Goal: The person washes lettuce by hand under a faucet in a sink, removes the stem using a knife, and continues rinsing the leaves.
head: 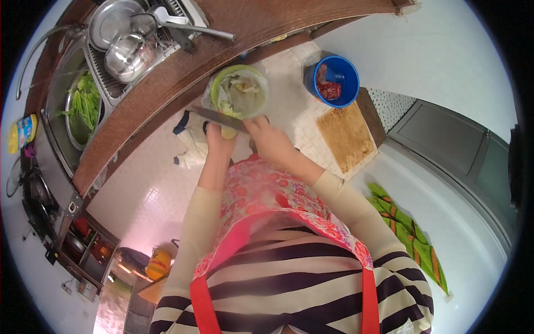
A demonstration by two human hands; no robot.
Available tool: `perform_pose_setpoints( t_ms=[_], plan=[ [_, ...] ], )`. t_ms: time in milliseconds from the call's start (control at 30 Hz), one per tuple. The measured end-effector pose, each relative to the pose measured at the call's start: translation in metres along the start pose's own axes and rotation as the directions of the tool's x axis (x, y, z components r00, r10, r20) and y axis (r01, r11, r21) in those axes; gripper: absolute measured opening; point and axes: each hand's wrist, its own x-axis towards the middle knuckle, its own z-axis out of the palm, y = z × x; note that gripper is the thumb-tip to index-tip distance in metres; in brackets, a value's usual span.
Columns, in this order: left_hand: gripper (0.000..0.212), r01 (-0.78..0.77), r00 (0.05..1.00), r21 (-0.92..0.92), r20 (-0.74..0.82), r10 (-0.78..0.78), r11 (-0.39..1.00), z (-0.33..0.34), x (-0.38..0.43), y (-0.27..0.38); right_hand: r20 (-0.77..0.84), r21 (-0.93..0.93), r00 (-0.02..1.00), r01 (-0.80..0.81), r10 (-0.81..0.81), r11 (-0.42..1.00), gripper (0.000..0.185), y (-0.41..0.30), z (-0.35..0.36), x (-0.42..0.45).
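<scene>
My right hand [269,140] grips a knife [221,118], whose broad dark blade points to the left. Its handle is mostly hidden under my fingers. In my left hand [220,142] is a small pale yellow-green piece of produce [228,132], partly covered, so its kind is unclear. The blade lies just beyond this piece, close to my left fingers; whether they touch cannot be made out. Beneath the blade, on the floor, stands a green-rimmed bin [215,94] with a clear plastic liner, holding pale peelings and scraps [246,88].
Left of me runs a brown counter [137,104] with a sink of leafy greens [84,102] and a rack of steel dishes [129,58]. A blue bucket [350,77] stands beside a brown mat [346,137]. A crumpled white cloth [194,140] lies on the tiled floor.
</scene>
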Motion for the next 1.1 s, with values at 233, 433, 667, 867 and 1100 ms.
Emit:
perform_pose_setpoints(
  t_ms=[233, 433, 667, 867, 1100],
  plan=[
    [0.021, -0.041, 0.995, 0.1, 0.092, 0.032, 0.994, -0.027, 0.03, -0.004, 0.042, -0.201, 0.996, 0.088, -0.081, 0.976, 0.054, -0.006, 0.013, -0.016],
    [0.027, -0.016, 0.995, 0.111, 0.098, 0.005, 0.994, -0.038, 0.032, -0.009, 0.027, -0.204, 0.996, 0.084, -0.08, 0.975, 0.056, -0.001, 0.025, -0.018],
    [0.022, 0.026, 0.992, 0.032, 0.124, -0.03, 0.999, -0.051, 0.034, -0.012, 0.071, -0.253, 0.995, 0.084, -0.068, 0.964, 0.064, 0.001, 0.028, -0.016],
    [0.022, -0.052, 0.986, -0.08, -0.163, 0.038, 0.995, -0.025, 0.023, -0.024, 0.063, -0.282, 0.996, 0.08, -0.065, 0.956, 0.063, 0.015, 0.036, 0.0],
    [0.023, -0.146, 0.977, -0.055, -0.168, 0.135, 0.988, -0.038, 0.032, -0.026, 0.091, -0.327, 0.996, 0.016, 0.014, 0.945, 0.063, 0.009, 0.044, 0.019]
  ],
)
